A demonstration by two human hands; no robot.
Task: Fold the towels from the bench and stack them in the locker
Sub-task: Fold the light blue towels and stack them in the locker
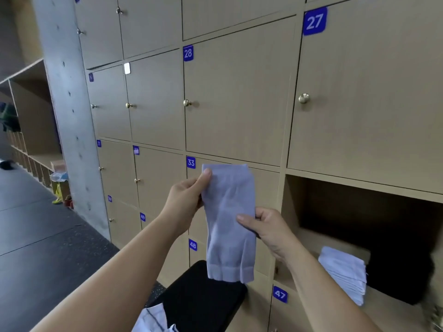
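While it hangs as a long narrow strip just left of the open locker [293,207], the towel [229,224] reads thin, light and limp, with its lower half drooping free. Your left hand [184,200] pinches the top corner farthest from the locker, and your right hand [268,228] pinches the near edge halfway down. Take the loose bottom hem next, I'd say; it will flop. A folded stack [345,271] sits at the locker's front lip. The black bench [203,300], below and left of the locker, carries more unfolded cloth [153,319].

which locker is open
The locker directly below door 27: its dark interior shows, with a stack of folded towels inside; every other door is shut.
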